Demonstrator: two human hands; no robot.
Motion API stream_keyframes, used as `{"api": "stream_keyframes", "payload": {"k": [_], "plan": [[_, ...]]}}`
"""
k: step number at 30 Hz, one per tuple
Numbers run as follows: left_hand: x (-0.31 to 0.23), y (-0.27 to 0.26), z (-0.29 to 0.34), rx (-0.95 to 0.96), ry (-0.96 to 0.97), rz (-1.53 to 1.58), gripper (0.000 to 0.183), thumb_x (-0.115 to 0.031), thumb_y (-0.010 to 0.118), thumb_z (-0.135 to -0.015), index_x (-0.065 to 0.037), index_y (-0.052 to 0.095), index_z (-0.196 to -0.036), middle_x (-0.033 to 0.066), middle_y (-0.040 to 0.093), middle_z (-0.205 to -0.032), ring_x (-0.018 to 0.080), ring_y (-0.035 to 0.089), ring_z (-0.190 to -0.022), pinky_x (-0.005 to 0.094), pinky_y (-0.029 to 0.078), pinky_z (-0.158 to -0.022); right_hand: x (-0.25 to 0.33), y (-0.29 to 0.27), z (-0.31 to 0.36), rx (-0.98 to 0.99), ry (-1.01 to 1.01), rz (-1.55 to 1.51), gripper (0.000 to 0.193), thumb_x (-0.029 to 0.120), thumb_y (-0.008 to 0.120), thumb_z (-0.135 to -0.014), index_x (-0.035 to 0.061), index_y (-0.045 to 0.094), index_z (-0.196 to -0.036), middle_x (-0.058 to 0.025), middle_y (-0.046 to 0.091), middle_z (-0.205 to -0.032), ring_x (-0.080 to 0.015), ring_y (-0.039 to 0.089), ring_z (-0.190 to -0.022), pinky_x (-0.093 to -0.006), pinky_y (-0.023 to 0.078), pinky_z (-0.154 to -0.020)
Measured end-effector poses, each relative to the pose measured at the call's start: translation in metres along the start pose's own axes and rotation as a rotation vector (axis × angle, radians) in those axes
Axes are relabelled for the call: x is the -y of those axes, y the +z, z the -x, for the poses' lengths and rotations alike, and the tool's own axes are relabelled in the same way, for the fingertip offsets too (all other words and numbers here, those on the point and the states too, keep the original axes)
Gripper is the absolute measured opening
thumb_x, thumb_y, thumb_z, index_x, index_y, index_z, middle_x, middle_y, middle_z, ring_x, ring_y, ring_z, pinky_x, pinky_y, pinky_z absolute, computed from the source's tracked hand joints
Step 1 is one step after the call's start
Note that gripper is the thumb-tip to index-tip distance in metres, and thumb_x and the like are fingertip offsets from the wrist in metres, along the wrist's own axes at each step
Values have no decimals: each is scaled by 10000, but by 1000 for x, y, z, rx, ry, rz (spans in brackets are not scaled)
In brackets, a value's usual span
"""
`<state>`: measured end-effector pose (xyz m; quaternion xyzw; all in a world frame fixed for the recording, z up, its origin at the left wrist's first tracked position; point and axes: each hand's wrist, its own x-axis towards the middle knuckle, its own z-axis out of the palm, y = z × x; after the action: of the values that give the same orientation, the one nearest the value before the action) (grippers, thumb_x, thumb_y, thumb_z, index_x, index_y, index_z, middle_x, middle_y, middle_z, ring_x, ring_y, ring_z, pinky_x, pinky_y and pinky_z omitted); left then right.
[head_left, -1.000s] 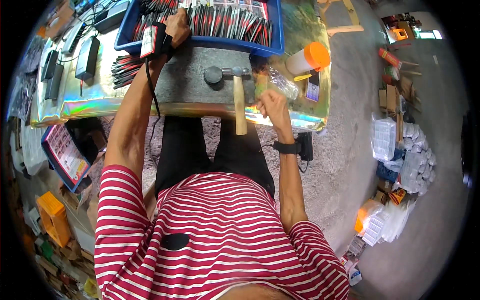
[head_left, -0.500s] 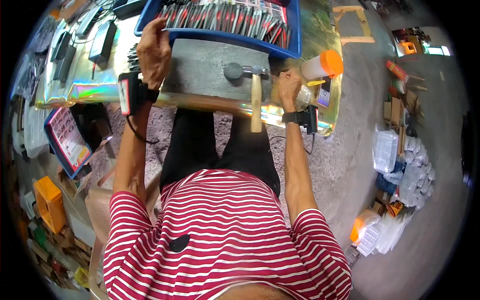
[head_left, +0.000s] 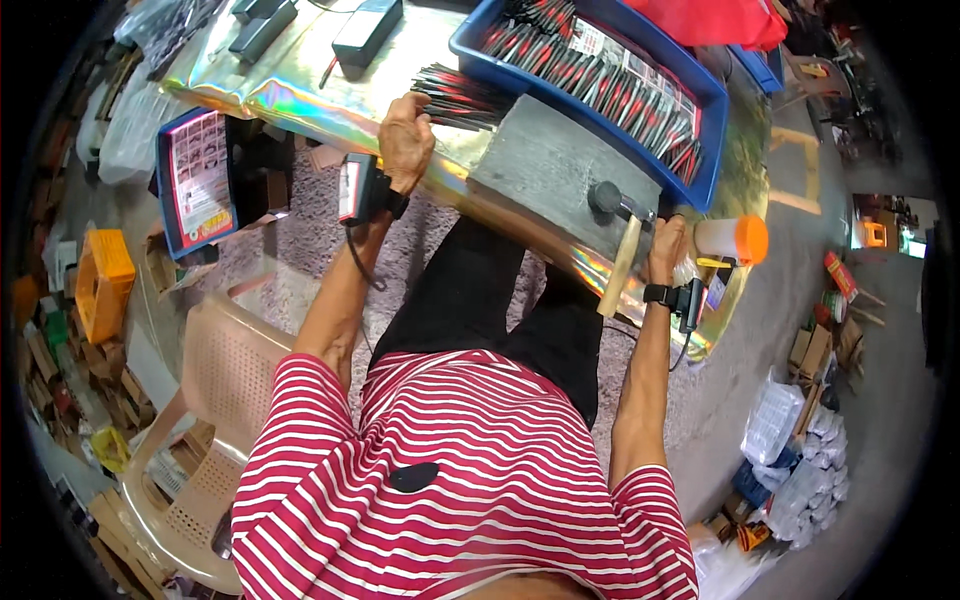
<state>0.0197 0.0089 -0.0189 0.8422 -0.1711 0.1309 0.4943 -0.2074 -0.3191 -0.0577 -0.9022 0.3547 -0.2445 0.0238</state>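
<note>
My left hand (head_left: 406,143) is at the near end of a pile of thin dark rod-like tools (head_left: 462,98). Its fingers are bent and close together at the rod ends; whether one is gripped is hidden. To the right of that pile lies a grey metal block (head_left: 560,175). A hammer with a wooden handle (head_left: 622,268) rests on it, the handle jutting over the table's front edge. Beside the hammer head, my right hand (head_left: 667,245) is closed, with curled fingers; anything inside them is too small to make out. A white jar with an orange lid (head_left: 750,240) stands just right of it.
Behind the block sits a blue tray (head_left: 715,150) packed with red-and-black tools. Black boxy devices (head_left: 367,32) lie at the back left, and red cloth (head_left: 715,18) at the back right. A beige plastic chair (head_left: 245,350) is at my left; plastic-wrapped goods (head_left: 815,460) lie rightward on the floor.
The view has swung leftward. My left hand has left the blue tray's near edge and come to the rod pile. My right hand is now closer to the hammer head.
</note>
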Motion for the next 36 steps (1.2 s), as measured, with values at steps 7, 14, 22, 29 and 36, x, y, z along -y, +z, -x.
{"api": "stream_keyframes", "payload": {"k": [7,14,22,29,36], "plan": [[-6,5,0,53,169,-249,196,-3,504,-679,-58,541,-864,133,492,-820,299,497,-799,367,426,-678,11,-17,2,144,45,68,244,249,473,-767,17,483,-691,-207,555,-683,-364,542,-641,-458,382,-530],[0,1,2,115,179,-306,172,-27,570,-657,-84,520,-811,116,477,-807,283,483,-788,369,407,-669,11,-29,10,139,-288,23,109,112,440,-718,10,478,-712,-207,545,-618,-333,563,-594,-443,403,-490],[2,-2,9,103,276,-337,92,-17,510,-723,-6,489,-812,141,511,-786,293,499,-751,361,398,-667,19,-50,20,163,22,-395,151,111,436,-760,-21,475,-699,-211,485,-576,-361,502,-521,-411,408,-505],[-20,-19,11,115,37,277,88,-52,546,-761,-20,509,-834,65,564,-729,120,531,-681,262,418,-577,23,-53,29,240,429,-963,97,79,473,-786,-12,482,-755,-49,471,-612,-128,447,-499,-246,387,-468],[-90,-36,29,340,-106,586,92,-50,569,-757,-48,574,-849,-5,578,-767,62,506,-677,193,389,-578,23,-62,30,225,497,-1401,66,17,493,-774,-23,475,-824,-42,476,-659,-95,456,-519,-210,394,-459]]}}
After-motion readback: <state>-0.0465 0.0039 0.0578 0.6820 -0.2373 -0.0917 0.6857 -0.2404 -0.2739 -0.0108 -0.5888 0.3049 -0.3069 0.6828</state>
